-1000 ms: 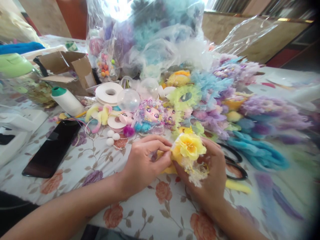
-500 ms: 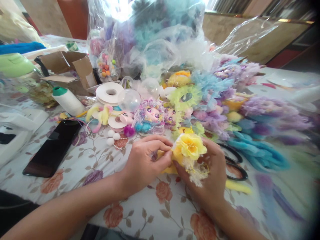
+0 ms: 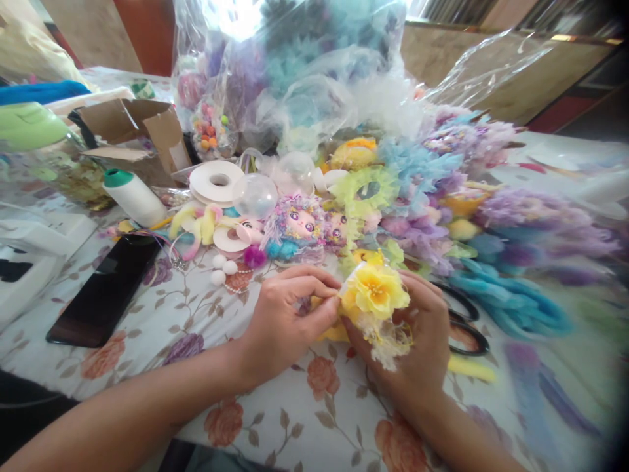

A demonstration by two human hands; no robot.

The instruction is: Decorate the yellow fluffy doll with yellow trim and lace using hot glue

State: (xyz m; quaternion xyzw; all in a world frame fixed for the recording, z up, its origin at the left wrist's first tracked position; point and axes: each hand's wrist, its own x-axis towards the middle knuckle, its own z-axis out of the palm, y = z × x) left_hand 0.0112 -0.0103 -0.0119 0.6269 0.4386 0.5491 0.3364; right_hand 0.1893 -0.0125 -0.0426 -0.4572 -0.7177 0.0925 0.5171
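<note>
A yellow fabric flower [image 3: 376, 292] with a frilly cream and yellow tuft under it sits low in the middle of the view. My right hand [image 3: 420, 341] cups it from below and behind. My left hand [image 3: 285, 318] pinches the flower's left edge between thumb and forefinger. Both hands hover just above the flowered tablecloth [image 3: 314, 406].
Black scissors [image 3: 462, 321] lie right of my right hand. A black phone [image 3: 105, 292] lies at the left. Small dolls [image 3: 299, 226], white tape rolls [image 3: 216, 182], a thread cone [image 3: 132, 196], a cardboard box [image 3: 132, 134] and bags of pastel fluff [image 3: 304, 72] crowd the back.
</note>
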